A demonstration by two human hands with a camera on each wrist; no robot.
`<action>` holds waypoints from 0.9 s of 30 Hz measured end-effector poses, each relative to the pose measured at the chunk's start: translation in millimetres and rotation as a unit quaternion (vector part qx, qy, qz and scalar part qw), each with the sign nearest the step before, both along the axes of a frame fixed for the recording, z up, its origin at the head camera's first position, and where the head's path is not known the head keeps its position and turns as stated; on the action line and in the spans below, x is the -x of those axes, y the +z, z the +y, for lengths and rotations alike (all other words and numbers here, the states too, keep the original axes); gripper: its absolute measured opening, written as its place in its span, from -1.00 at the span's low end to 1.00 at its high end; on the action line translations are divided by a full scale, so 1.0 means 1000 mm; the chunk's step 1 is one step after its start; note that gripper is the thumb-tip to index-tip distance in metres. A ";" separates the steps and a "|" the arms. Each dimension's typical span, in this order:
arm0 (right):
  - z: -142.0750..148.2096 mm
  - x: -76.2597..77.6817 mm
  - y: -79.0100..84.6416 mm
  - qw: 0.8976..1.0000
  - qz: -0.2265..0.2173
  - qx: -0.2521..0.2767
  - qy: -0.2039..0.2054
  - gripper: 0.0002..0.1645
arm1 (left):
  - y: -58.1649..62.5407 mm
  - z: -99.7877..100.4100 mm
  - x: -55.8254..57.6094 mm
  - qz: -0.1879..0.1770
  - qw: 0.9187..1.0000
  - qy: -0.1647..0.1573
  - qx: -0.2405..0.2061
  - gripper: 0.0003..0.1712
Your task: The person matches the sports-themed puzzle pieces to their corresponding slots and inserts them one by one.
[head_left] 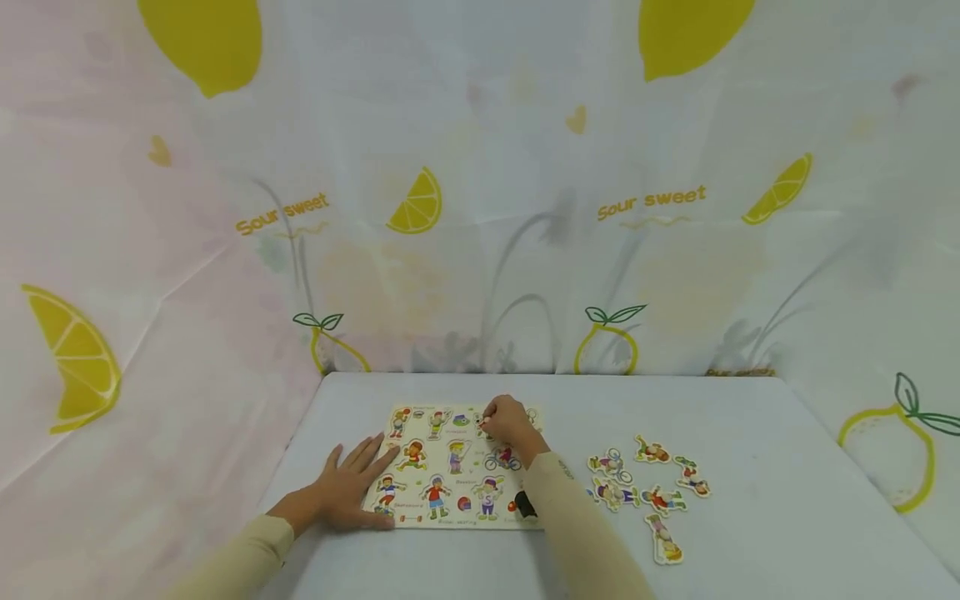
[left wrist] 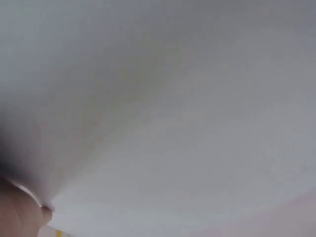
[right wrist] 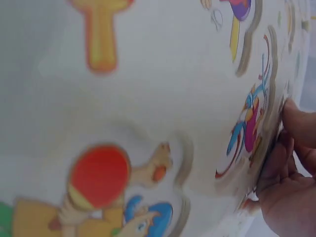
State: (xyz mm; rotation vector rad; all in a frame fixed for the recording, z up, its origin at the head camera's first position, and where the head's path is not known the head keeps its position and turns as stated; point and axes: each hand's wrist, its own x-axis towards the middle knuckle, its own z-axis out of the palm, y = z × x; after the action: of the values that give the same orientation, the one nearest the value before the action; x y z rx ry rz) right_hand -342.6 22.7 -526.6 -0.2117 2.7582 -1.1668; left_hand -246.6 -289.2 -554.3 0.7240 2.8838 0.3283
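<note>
A flat puzzle board (head_left: 437,457) printed with sports figures lies on the white table. My left hand (head_left: 348,487) rests with spread fingers at the board's left edge, its fingertips and thumb over the border. At the board's upper right, my right hand (head_left: 513,425) pinches a small puzzle piece (head_left: 483,423), mostly hidden by the fingers. In the right wrist view the thumb and curled fingers of the right hand (right wrist: 291,168) are close over the board, past a printed archer (right wrist: 249,123). The left wrist view catches only part of the left hand (left wrist: 22,212).
Several loose figure pieces lie right of the board, among them a cyclist (head_left: 615,465), a red-shirted figure (head_left: 663,499) and one nearest the front (head_left: 663,542). A lemon-print cloth (head_left: 480,275) hangs behind the table (head_left: 757,500). A small black object (head_left: 526,504) sits beside the right sleeve.
</note>
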 end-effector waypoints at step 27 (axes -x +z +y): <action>-0.004 -0.001 0.005 0.996 -0.001 -0.089 0.026 -0.68 | -0.027 -0.015 -0.002 0.204 0.978 -0.042 -0.003 0.00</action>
State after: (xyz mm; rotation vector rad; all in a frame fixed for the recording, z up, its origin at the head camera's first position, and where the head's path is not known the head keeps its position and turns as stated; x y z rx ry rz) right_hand -341.3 19.1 -521.4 -0.2610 2.8162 -0.9023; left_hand -244.7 -304.0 -581.8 1.0192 3.2174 0.1950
